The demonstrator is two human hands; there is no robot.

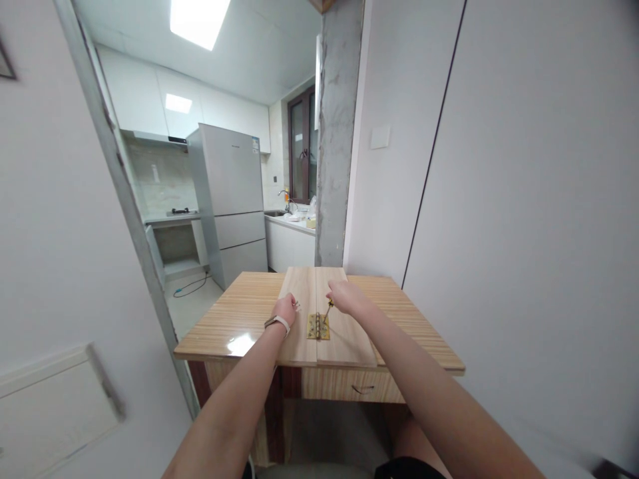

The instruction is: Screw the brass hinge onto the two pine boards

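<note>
My right hand (pixel 343 297) is closed round the handle of a screwdriver (pixel 327 312), whose shaft slants down to the right leaf of a brass hinge (pixel 313 326). The hinge lies open across the seam between two pale wooden boards (pixel 301 346), its knuckle along the joint. Several screw heads appear on its leaves. My left hand (pixel 285 308), with a watch on a pale strap at the wrist, rests on the left board with curled fingers. Small shiny pieces that look like screws show at its fingertips; how many it holds is hidden.
Both boards lie on a wood-grain table (pixel 214 327) with a drawer (pixel 362 388) below its front edge. A grey fridge (pixel 234 179) and a kitchen counter stand beyond. White walls close in on both sides.
</note>
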